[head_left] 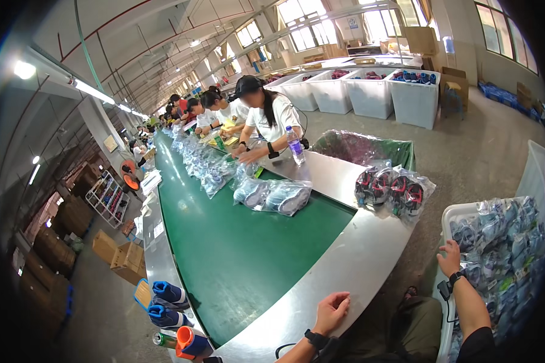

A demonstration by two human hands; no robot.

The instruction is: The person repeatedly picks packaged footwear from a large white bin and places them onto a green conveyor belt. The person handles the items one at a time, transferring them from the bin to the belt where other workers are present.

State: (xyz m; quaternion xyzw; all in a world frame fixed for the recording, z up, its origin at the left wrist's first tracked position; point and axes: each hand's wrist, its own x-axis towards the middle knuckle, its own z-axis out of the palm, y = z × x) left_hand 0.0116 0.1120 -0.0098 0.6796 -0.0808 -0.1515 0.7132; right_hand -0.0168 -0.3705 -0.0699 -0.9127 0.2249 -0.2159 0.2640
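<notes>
My left hand (333,312) is above the bare metal rim (369,254) of the green conveyor, its fingers loosely bent with nothing in them. Out to the right, my right hand (449,259) is at the edge of a white plastic bin (447,219), fingers apart and holding nothing. Clear-bagged shoes (496,242) in grey-blue fill that bin. Dark shoes with red trim (389,189), also bagged, rest on the metal ledge ahead. On the green belt (242,254) lies a bag of pale blue-grey shoes (274,196).
A co-worker (272,118) handles bags across the belt, with others farther along. A water bottle (295,145) stands on the ledge. Blue shoes (166,302), a can (163,340) and an orange tape roll (191,342) sit at the near left. White tubs (415,103) line the back.
</notes>
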